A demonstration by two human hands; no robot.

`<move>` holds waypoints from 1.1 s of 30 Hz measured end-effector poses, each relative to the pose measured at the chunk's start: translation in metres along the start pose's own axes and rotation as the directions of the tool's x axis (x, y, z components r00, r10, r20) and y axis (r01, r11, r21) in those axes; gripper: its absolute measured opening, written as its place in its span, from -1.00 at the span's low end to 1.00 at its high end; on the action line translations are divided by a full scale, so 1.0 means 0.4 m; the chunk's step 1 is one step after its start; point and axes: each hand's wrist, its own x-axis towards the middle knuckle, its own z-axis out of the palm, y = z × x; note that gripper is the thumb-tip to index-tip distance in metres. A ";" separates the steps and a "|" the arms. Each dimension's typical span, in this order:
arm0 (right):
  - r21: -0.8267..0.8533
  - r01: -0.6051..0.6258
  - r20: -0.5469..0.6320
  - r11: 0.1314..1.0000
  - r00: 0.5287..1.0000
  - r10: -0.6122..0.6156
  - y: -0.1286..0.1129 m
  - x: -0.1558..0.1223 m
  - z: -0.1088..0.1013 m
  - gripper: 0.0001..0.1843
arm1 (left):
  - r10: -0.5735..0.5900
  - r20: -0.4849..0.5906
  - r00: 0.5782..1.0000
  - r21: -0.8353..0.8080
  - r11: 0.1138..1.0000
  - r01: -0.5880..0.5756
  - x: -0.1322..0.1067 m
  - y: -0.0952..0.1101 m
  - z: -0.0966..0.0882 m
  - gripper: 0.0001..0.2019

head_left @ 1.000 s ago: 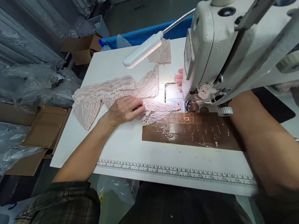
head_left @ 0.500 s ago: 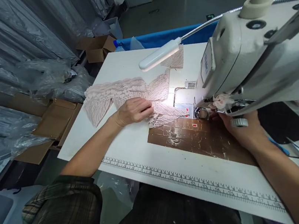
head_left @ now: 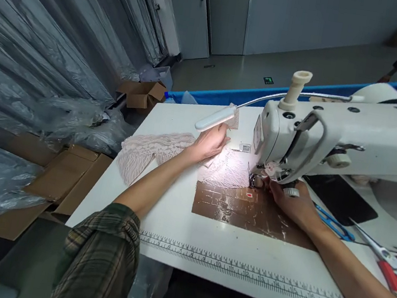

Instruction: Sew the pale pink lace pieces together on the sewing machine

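Note:
Pale pink lace fabric [head_left: 225, 170] lies under the lamp, its right end at the presser foot [head_left: 252, 180] of a white sewing machine [head_left: 271, 135]. My left hand [head_left: 212, 143] is closed on the lace at its far side, beneath the lamp head; its fingertips are partly hidden. More of the lace [head_left: 136, 154] spreads out to the left, behind my forearm. My right hand [head_left: 295, 203] is just right of the presser foot, under the machine head. Its fingers are pressed together, and what they hold, if anything, is hidden.
A brown taped sheet [head_left: 252, 214] covers the table before the needle. A lamp [head_left: 216, 118] hangs low above the lace. Blue-handled scissors [head_left: 334, 223], red-handled scissors [head_left: 387, 257] and a black pad [head_left: 344, 198] lie right. Cardboard boxes [head_left: 78, 176] stand left, beyond the edge.
My left hand has moved away from me and right, to the lace's far side. The lace by the needle is now spread wider. My right hand stays by the presser foot; the view has tilted up.

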 end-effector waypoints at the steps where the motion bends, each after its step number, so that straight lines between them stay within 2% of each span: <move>1: -0.003 -0.023 0.013 1.000 1.000 0.023 -0.004 0.002 -0.002 -0.82 | -0.074 0.025 0.997 0.012 0.997 0.074 0.007 0.006 0.006 -0.68; 2: -0.006 -0.045 0.024 0.999 0.999 0.046 -0.008 0.004 -0.004 -0.82 | -0.120 0.045 0.992 0.017 0.993 0.119 0.012 0.011 0.012 -0.65; 4: -0.009 -0.068 0.041 0.998 0.997 0.068 -0.012 0.007 -0.007 -0.80 | -0.135 0.074 0.988 0.010 0.991 0.134 0.016 0.014 0.018 -0.60; 10: 0.021 -0.048 0.081 0.999 0.996 0.046 -0.014 0.010 -0.014 -0.74 | -0.006 0.127 0.992 -0.037 0.999 0.011 0.013 -0.013 -0.006 -0.60; 13: 0.027 -0.029 0.095 0.999 0.995 0.026 -0.012 0.008 -0.017 -0.72 | 0.005 0.099 0.995 -0.066 0.998 0.001 -0.030 -0.031 -0.025 -0.53; 16: 0.017 -0.005 0.088 1.000 0.996 0.004 -0.003 0.006 -0.017 -0.70 | -0.015 0.032 0.999 -0.095 0.995 0.018 -0.107 -0.051 -0.049 -0.53; 20: 0.000 0.009 0.077 1.000 0.997 -0.009 0.010 0.008 -0.015 -0.76 | -0.135 -0.096 0.986 -0.110 0.986 0.124 -0.221 -0.095 -0.095 -0.58; 24: -0.034 -0.022 0.055 0.999 0.998 0.024 0.019 0.012 -0.013 -0.71 | -0.352 -0.157 0.923 -0.176 0.929 0.324 -0.302 -0.143 -0.119 -0.66; 28: -0.057 -0.056 0.021 0.997 0.998 0.057 0.038 0.014 -0.011 -0.68 | -0.444 -0.207 0.872 -0.220 0.889 0.401 -0.334 -0.158 -0.096 -0.72; 33: -0.071 -0.049 0.025 0.996 0.998 0.051 0.061 0.012 -0.008 -0.68 | -0.443 -0.178 0.879 -0.209 0.890 0.406 -0.340 -0.151 -0.070 -0.71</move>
